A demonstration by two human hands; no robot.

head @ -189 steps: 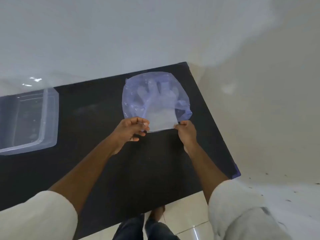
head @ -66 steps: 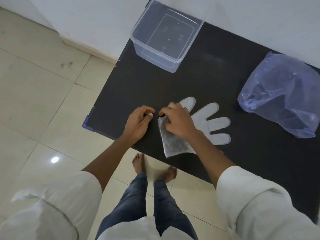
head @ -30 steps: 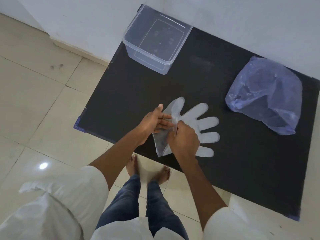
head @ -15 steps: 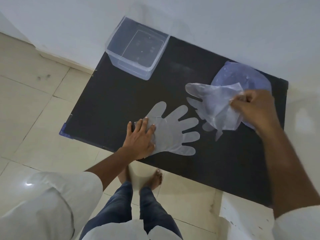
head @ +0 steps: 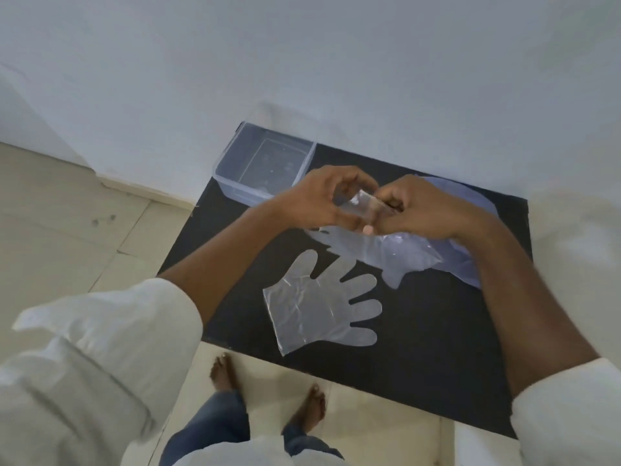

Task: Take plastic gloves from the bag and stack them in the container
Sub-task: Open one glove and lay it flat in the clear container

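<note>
- I see the held glove [head: 386, 253] hanging from both hands, its cuff pinched between left hand [head: 316, 200] and right hand [head: 423, 206].
- Flat glove [head: 316, 304] lies near, apart from my grip.
- Container [head: 265, 166] sits far left (bag [head: 470, 264] right); bare table [head: 437, 348] near right.

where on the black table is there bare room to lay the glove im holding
Bare table lies right of the flat glove, running to the near edge. A narrower bare strip lies between the flat glove and the container. It is crowded on the far right side, where the held glove hangs from the left hand and right hand over the bag.
</note>
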